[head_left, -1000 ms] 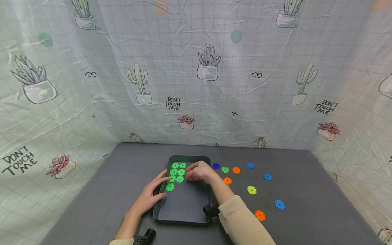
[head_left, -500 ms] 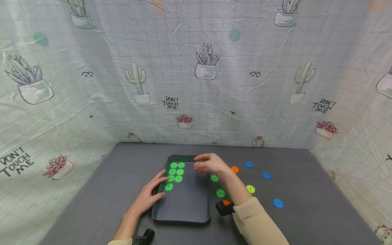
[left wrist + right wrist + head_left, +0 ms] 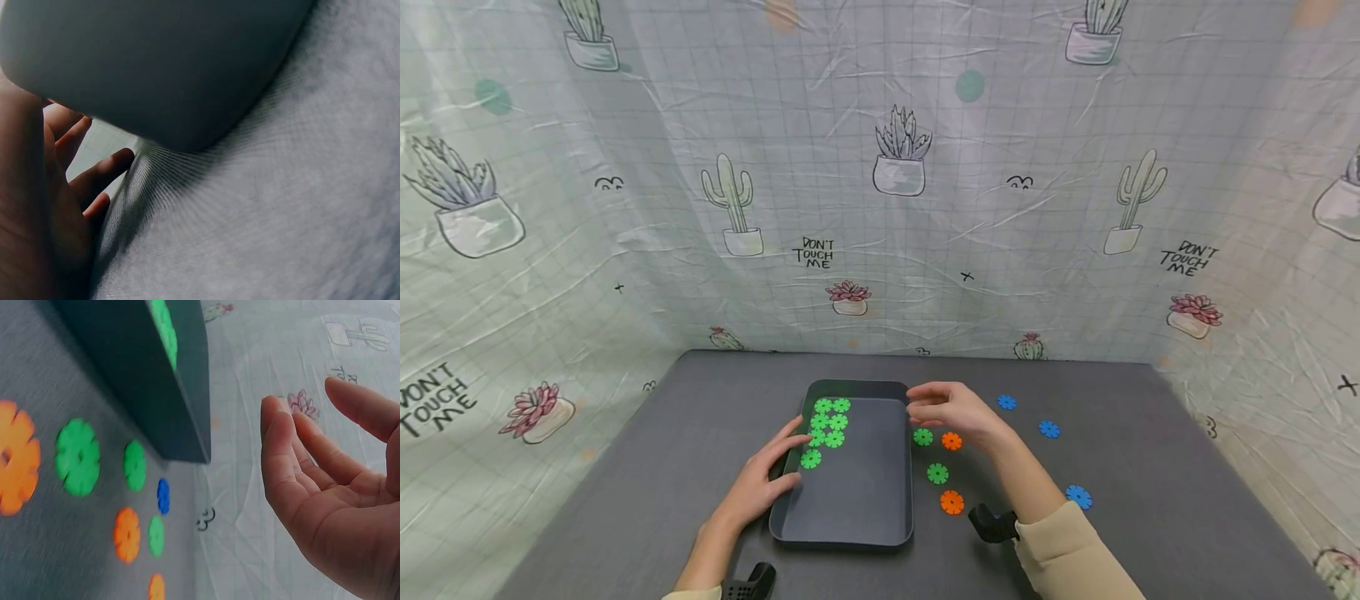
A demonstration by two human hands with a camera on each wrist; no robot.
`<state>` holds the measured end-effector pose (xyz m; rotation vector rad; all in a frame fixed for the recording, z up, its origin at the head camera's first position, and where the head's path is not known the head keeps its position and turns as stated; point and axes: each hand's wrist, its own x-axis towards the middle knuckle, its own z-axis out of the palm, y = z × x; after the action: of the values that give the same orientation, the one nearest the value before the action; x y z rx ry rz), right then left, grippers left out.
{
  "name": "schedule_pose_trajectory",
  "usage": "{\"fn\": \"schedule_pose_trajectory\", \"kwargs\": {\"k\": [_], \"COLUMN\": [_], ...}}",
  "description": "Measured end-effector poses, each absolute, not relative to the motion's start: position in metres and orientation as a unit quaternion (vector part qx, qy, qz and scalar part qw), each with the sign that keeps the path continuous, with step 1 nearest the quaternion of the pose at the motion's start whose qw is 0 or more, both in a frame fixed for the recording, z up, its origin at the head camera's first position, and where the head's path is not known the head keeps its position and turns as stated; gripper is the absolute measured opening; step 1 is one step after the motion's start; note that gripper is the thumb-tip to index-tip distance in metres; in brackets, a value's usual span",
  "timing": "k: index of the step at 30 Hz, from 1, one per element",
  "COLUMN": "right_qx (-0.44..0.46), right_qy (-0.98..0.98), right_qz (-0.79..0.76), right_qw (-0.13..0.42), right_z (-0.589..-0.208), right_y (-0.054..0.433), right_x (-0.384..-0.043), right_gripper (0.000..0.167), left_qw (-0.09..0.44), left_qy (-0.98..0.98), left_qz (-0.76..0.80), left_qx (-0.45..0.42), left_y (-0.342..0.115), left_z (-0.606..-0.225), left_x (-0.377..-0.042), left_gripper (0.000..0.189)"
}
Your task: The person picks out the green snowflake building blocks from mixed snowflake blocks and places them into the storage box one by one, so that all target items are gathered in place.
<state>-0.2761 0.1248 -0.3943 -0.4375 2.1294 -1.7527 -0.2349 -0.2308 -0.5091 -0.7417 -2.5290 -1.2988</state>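
Note:
A dark shallow tray (image 3: 857, 500) lies on the table, with several green notched building discs (image 3: 834, 438) grouped in its upper left. My left hand (image 3: 760, 483) rests on the tray's left rim, its fingers spread. The left wrist view shows that hand (image 3: 62, 206) partly hidden under the tray (image 3: 150, 62). My right hand (image 3: 958, 411) is raised beside the tray's upper right edge, over loose discs. In the right wrist view its thumb stands apart from loosely bent fingers, with nothing visible between them. Near it lie a green disc (image 3: 78, 456), an orange disc (image 3: 127, 534) and a dark blue disc (image 3: 164, 496).
Right of the tray, green discs (image 3: 937, 473) and orange discs (image 3: 952, 502) lie on the grey table (image 3: 1150, 475). Farther right are blue discs (image 3: 1078, 497). A printed curtain (image 3: 1000, 292) hangs behind the table.
My right hand has moved from over the green discs in the tray to the right, past the tray's right edge. My left hand has stayed on the left rim.

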Motion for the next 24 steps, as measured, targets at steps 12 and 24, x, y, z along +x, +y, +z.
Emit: {"fn": "schedule_pose_trajectory", "kwargs": {"k": [12, 24], "right_qx": [-0.171, -0.189], "right_qy": [0.784, 0.813], "right_qz": [-0.571, -0.520], "right_qw": [0.174, 0.182], "right_z": [-0.420, -0.446], "right_y": [0.153, 0.162], "right_x": [-0.267, -0.260], "right_gripper": [0.048, 0.048], "left_qw": [0.095, 0.097], "left_qy": [-0.857, -0.855], "left_qz": [-0.444, -0.445], "left_qx": [-0.243, -0.248], "left_y": [-0.230, -0.229], "left_z": [-0.507, -0.505], "left_x": [-0.234, -0.233], "left_gripper": [0.055, 0.055]}}
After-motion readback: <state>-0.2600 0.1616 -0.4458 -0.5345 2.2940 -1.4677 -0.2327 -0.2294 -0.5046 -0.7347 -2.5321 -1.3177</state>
